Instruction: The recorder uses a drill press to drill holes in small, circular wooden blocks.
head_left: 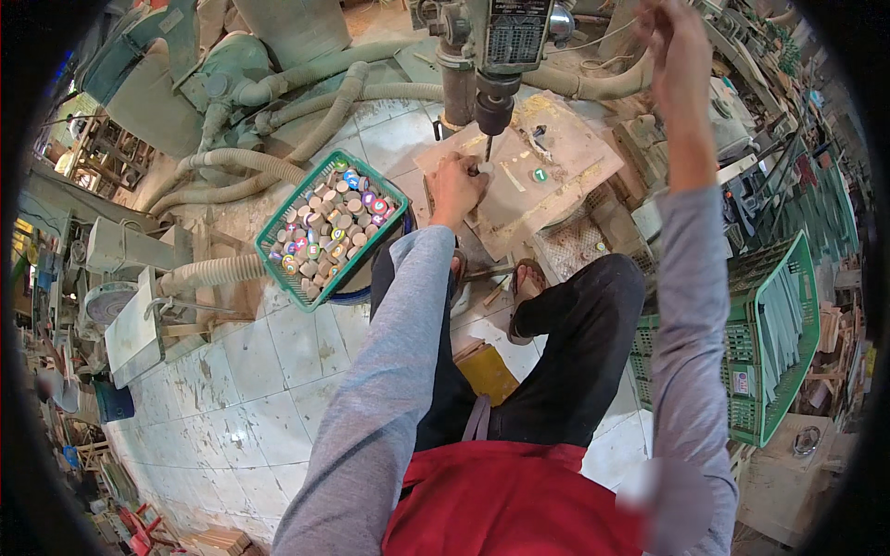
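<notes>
A drill press (494, 111) stands ahead of me, its bit (489, 148) pointing down at a dusty wooden board (565, 190). Beside the bit is my left hand (458, 189), resting at the board's left part with fingers pinched. Something small and dark shows at its fingertips, too covered to name. A green round disc (540, 174) with a white mark lies on the board, right of the bit. Raised at the upper right, my right hand (666, 42) has curled fingers next to the machine's head; what they grip is hidden.
A green basket (287, 289) full of small round wooden discs, some with coloured faces, stands at the left. Thick dust hoses (324, 125) cross the floor behind it. A green crate (742, 371) is at my right. A sanding disc machine (130, 315) sits far left.
</notes>
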`<state>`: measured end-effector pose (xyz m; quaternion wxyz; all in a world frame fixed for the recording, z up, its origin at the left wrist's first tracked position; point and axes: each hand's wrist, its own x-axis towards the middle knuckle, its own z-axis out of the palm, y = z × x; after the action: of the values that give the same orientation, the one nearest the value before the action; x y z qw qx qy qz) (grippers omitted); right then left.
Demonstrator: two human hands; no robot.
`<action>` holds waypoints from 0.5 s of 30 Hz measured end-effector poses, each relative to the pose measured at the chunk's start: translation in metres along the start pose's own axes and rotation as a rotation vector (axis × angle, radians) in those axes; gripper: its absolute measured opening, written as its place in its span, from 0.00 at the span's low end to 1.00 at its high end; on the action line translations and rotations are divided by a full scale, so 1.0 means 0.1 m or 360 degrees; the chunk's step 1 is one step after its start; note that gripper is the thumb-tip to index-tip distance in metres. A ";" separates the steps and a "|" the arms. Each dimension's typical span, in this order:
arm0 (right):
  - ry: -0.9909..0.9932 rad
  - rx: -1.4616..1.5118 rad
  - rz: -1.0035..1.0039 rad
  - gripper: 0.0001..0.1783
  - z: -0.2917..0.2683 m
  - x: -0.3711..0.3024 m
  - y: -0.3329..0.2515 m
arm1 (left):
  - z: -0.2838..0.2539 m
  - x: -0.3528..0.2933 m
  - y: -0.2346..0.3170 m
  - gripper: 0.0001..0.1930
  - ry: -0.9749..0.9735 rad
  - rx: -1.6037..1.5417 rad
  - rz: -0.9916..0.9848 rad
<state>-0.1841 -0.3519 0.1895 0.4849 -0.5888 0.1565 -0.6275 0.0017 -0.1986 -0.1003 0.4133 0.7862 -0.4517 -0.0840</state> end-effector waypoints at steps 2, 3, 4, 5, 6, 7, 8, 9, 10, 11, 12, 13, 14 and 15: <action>0.0075 -0.0062 0.0074 0.15 0.22 0.39 -0.19 | 0.03 0.01 -0.01 0.20 0.0036 0.0037 0.0016; 0.0147 -0.0124 0.0148 0.17 0.33 0.54 -0.25 | 0.04 0.01 -0.01 0.21 0.0018 0.0055 0.0000; 0.0217 -0.0184 0.0216 0.19 0.40 0.65 -0.28 | 0.04 0.02 -0.01 0.21 0.0010 0.0077 -0.0013; 0.0211 -0.0186 0.0213 0.19 0.43 0.72 -0.27 | 0.03 0.03 -0.01 0.21 0.0009 0.0068 -0.0014; 0.0100 -0.0203 0.0213 0.19 0.45 0.79 -0.25 | 0.03 0.03 -0.01 0.21 -0.0007 0.0078 -0.0016; -0.0011 -0.0217 0.0210 0.19 0.45 0.86 -0.21 | 0.02 0.03 -0.01 0.20 -0.0035 0.0104 -0.0032; -0.0013 -0.0219 0.0207 0.19 0.44 0.93 -0.19 | 0.02 0.03 0.00 0.20 -0.0019 0.0087 -0.0015; -0.0188 -0.0184 0.0279 0.17 0.44 1.02 -0.17 | 0.02 0.03 0.00 0.20 -0.0027 0.0023 -0.0041; -0.0365 -0.0150 0.0355 0.15 0.43 1.09 -0.15 | 0.02 0.03 0.00 0.20 -0.0053 -0.0041 -0.0087; -0.0371 -0.0153 0.0359 0.15 0.42 1.12 -0.11 | 0.02 0.02 0.00 0.20 -0.0036 -0.0044 -0.0078; -0.0413 -0.0336 0.0297 0.14 0.40 1.13 -0.06 | 0.03 0.01 0.00 0.20 -0.0008 -0.0022 -0.0048; -0.0452 -0.0519 0.0234 0.13 0.39 1.14 -0.02 | 0.03 0.01 0.00 0.19 -0.0001 0.0007 -0.0038; -0.0452 -0.0521 0.0233 0.13 0.36 1.14 0.00 | 0.04 0.01 -0.01 0.19 0.0017 0.0000 -0.0015; -0.0370 -0.0468 0.0225 0.13 0.32 1.11 0.03 | 0.04 0.02 -0.01 0.19 0.0020 0.0019 -0.0013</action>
<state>-0.1360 -0.4293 0.2608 0.4513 -0.7092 0.2304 -0.4901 0.0013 -0.2021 -0.1035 0.4110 0.7910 -0.4464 -0.0781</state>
